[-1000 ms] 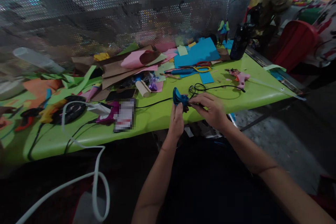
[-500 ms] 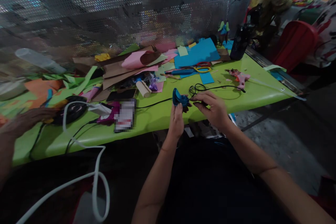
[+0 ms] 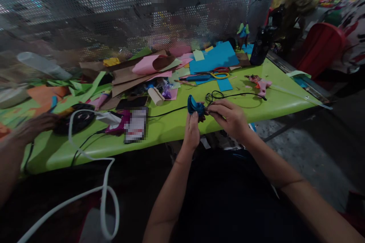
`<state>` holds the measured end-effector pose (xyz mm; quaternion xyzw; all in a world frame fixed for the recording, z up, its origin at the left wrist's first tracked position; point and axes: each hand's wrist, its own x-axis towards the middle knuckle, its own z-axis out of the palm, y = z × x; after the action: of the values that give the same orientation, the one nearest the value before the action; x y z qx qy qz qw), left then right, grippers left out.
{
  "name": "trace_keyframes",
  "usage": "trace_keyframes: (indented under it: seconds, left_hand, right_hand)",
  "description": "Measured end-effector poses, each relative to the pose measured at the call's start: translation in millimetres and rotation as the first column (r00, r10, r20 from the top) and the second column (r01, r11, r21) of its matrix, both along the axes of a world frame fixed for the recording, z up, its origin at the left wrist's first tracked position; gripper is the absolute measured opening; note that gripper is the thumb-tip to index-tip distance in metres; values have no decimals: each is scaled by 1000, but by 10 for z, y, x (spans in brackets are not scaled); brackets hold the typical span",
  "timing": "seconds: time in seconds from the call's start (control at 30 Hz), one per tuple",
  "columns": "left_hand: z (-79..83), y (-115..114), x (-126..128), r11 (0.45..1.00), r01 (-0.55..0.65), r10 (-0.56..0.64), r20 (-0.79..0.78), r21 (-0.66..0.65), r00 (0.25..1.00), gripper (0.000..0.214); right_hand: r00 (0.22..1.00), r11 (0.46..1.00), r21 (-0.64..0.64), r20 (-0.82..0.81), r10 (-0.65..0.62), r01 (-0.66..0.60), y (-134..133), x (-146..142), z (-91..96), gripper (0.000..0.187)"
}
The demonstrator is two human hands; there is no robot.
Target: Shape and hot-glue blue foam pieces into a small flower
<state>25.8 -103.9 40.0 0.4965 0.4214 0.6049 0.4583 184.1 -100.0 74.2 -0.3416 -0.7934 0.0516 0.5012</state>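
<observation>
A small blue folded piece (image 3: 194,105), petal-like in shape, stands up in my left hand (image 3: 193,127), whose thumb and fingers are closed around its lower part. Just to the right, my right hand (image 3: 229,117) has thumb and fingertips pinched together close to the blue piece's right side. Whatever lies in that pinch is too small and dark to name. Both hands are above the front edge of the green table (image 3: 168,127). Behind them a thin black cord (image 3: 236,95) loops over the tabletop.
Scissors (image 3: 219,73) lie on blue paper (image 3: 213,59) at the back. A pink glue gun (image 3: 262,86) is on the right, near a dark bottle (image 3: 259,47). A phone (image 3: 136,125) and white cable (image 3: 105,182) are on the left. Another person's hand (image 3: 42,123) reaches in there.
My right fingertips have closed together beside the blue piece. My left hand stays nearly still. The other person's hand at the left has shifted slightly left.
</observation>
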Motion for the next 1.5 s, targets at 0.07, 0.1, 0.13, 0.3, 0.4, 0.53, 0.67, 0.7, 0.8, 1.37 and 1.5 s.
trace_keyframes:
  seconds: [0.07, 0.1, 0.13, 0.3, 0.4, 0.53, 0.67, 0.7, 0.8, 1.37, 1.5]
  left_hand:
    - [4, 2, 5, 1000, 11, -11, 20, 4, 1000, 49]
    - [7, 4, 8, 1000, 16, -16, 23, 4, 1000, 49]
    - [10, 7, 11, 1000, 16, -16, 23, 2, 1000, 49]
    - [17, 10, 11, 1000, 3, -3, 30, -1, 1000, 49]
    - [6, 2, -3, 1000, 14, -14, 51, -1, 999, 50]
    - [-33, -3, -23, 1000, 7, -7, 26, -3, 1000, 53]
    - [-69, 6, -31, 1000, -5, 6, -38, 19, 999, 56]
    - [-73, 8, -31, 1000, -2, 3, -44, 23, 999, 56]
    - [-70, 7, -30, 1000, 13, -12, -25, 27, 1000, 54]
    - [-48, 0, -26, 1000, 22, -22, 13, 22, 1000, 53]
    - [-43, -9, -26, 1000, 15, -15, -14, 21, 1000, 54]
  right_hand:
    - [999, 1000, 4, -36, -18, 18, -3, -7, -1, 18]
    - [998, 1000, 2, -49, -26, 26, -5, -10, -2, 18]
    - [998, 999, 0, -56, -32, 32, -8, -13, -2, 18]
    - [999, 999, 26, -22, -32, 33, -13, -18, 2, 19]
    - [999, 997, 66, 12, -32, 31, -13, -11, -2, 19]
    - [997, 995, 95, 71, -25, 19, -6, 11, 3, 21]
    - [989, 997, 73, 150, -7, -4, 30, 34, 28, 21]
    - [986, 998, 70, 166, -9, -3, 42, 37, 34, 21]
    - [983, 996, 84, 179, -29, 14, 68, 37, 51, 20]
    - [985, 996, 88, 170, -4, -11, 63, 58, 75, 19]
    - [982, 996, 84, 189, -1, -15, 58, 60, 97, 19]
